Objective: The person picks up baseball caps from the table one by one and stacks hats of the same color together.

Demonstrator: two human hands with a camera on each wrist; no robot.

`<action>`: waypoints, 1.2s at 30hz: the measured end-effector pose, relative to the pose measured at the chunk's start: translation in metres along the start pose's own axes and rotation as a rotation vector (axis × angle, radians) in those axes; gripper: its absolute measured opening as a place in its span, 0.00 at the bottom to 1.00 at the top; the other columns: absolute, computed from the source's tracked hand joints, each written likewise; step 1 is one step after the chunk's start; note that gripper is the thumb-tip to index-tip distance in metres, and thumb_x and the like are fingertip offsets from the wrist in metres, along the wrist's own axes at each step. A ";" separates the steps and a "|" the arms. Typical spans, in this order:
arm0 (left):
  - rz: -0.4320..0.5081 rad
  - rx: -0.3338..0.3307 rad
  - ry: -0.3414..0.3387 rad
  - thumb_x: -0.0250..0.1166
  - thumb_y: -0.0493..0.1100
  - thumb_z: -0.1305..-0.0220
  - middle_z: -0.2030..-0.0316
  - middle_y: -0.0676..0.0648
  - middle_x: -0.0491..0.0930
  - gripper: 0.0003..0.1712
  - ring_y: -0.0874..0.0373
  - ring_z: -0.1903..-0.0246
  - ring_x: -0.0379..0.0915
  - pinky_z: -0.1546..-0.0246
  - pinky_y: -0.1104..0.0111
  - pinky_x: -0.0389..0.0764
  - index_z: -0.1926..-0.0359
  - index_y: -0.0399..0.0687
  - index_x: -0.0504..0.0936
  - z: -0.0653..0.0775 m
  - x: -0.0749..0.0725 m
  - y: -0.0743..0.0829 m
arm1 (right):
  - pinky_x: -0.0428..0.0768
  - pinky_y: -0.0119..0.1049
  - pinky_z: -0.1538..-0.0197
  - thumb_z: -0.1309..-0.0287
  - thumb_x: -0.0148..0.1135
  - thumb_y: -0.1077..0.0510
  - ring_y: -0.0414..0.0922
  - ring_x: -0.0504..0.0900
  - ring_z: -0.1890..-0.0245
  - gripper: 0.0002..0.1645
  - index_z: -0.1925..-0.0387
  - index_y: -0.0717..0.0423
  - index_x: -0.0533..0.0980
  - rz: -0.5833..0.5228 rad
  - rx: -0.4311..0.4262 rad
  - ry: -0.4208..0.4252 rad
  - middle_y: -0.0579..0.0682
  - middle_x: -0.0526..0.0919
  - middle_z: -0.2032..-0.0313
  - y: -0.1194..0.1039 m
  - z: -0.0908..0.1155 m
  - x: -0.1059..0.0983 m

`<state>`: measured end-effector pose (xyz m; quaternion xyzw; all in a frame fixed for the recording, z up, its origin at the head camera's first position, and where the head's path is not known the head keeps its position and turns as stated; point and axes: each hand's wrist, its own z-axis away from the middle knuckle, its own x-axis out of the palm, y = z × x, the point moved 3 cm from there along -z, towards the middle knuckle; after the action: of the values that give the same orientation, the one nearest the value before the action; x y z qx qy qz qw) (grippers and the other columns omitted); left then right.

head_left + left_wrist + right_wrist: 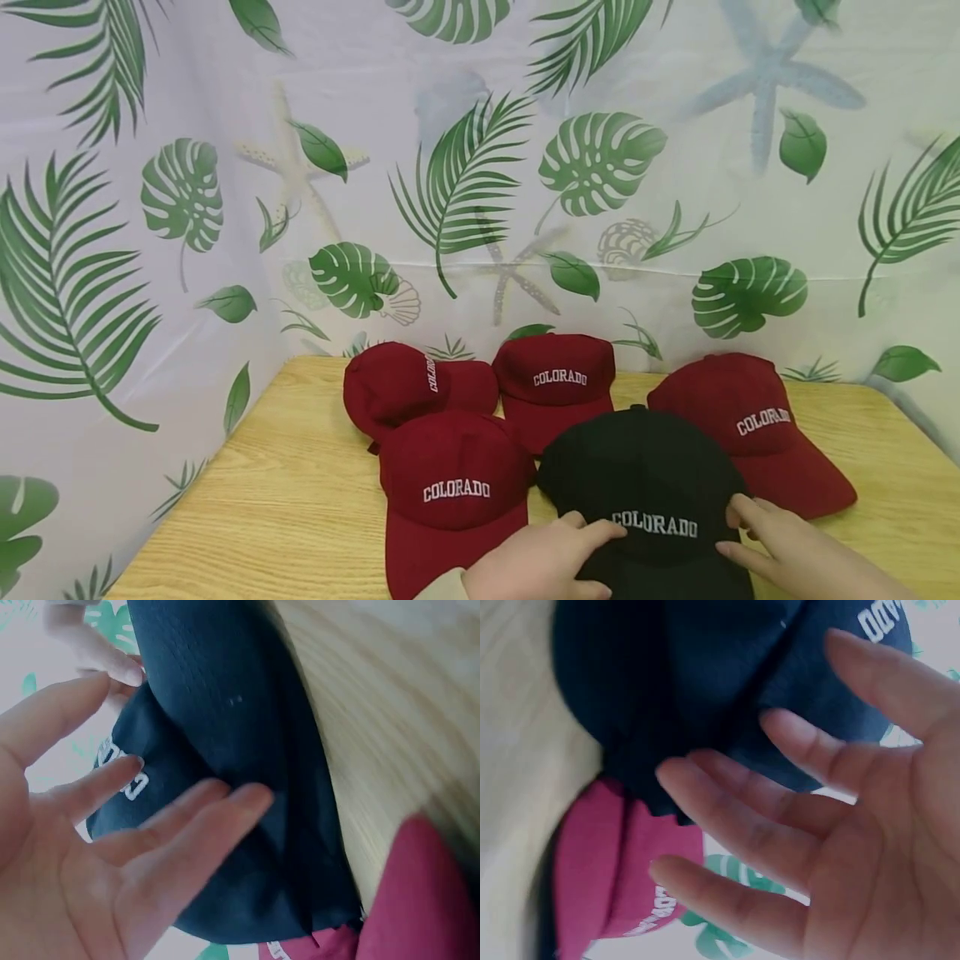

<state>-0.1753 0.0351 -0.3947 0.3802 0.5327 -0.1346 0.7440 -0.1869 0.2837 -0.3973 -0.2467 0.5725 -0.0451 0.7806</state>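
A black baseball cap (637, 467) with white COLORADO lettering stands at the front of the table, facing me. My left hand (543, 554) is at its left side, one fingertip at the first letters. In the left wrist view the fingers (202, 832) are spread and loosely extended beside the black cap (232, 742). At the right side of the crown is my right hand (798, 554), fingertips right at the fabric. The right wrist view has its fingers (727, 817) apart and relaxed. Part of the brim runs out of the head view.
Red COLORADO caps surround the black one: one directly left (457, 467), one at back left (397, 387), one behind (555, 379) and one at right (735, 408). They rest on a wooden table (285, 500). A leaf-printed cloth (465, 208) hangs behind.
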 end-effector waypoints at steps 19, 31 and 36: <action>0.228 -0.079 -0.087 0.61 0.51 0.45 0.50 0.48 0.69 0.35 0.63 0.55 0.67 0.56 0.72 0.69 0.37 0.56 0.58 -0.011 -0.002 -0.024 | 0.75 0.38 0.69 0.51 0.62 0.52 0.47 0.77 0.70 0.31 0.59 0.69 0.57 -0.121 -0.068 0.118 0.55 0.75 0.69 0.002 -0.017 0.013; 0.491 -0.007 -0.186 0.59 0.45 0.42 0.58 0.50 0.71 0.26 0.66 0.61 0.67 0.56 0.75 0.66 0.44 0.50 0.60 -0.011 -0.002 -0.028 | 0.65 0.30 0.79 0.45 0.58 0.58 0.31 0.70 0.79 0.22 0.66 0.61 0.53 -0.284 -0.307 -0.016 0.39 0.68 0.81 0.011 -0.008 0.013; 0.433 0.011 -0.199 0.58 0.46 0.41 0.63 0.51 0.72 0.21 0.66 0.65 0.67 0.63 0.75 0.68 0.49 0.48 0.63 -0.009 -0.005 -0.027 | 0.65 0.30 0.77 0.44 0.56 0.58 0.32 0.71 0.77 0.16 0.69 0.60 0.58 -0.294 -0.306 -0.051 0.39 0.69 0.78 0.014 -0.003 0.007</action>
<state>-0.2001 0.0220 -0.4031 0.4745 0.3624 -0.0117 0.8021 -0.1902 0.2922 -0.4097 -0.4443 0.5105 -0.0650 0.7333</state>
